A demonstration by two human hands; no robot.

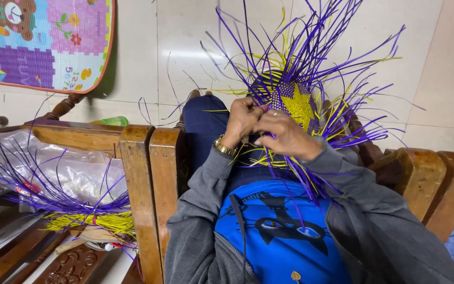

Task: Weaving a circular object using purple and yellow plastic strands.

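Observation:
A half-woven basket piece [295, 100] of purple and yellow strips rests on my lap, with a yellow star pattern and many loose purple strips [316, 42] fanning upward. My left hand [241, 120], wearing a gold watch, pinches strips at the weave's left edge. My right hand [286, 135] presses on the lower edge of the weave, fingers curled around strips. The two hands touch each other. I wear a grey jacket over a blue shirt.
Wooden chair arms [151, 179] stand on my left and wooden chair arms [421, 173] on my right. A bundle of purple and yellow strips [88, 215] and a clear plastic bag [64, 168] lie on the left seat. A colourful play mat [43, 42] lies on the tiled floor.

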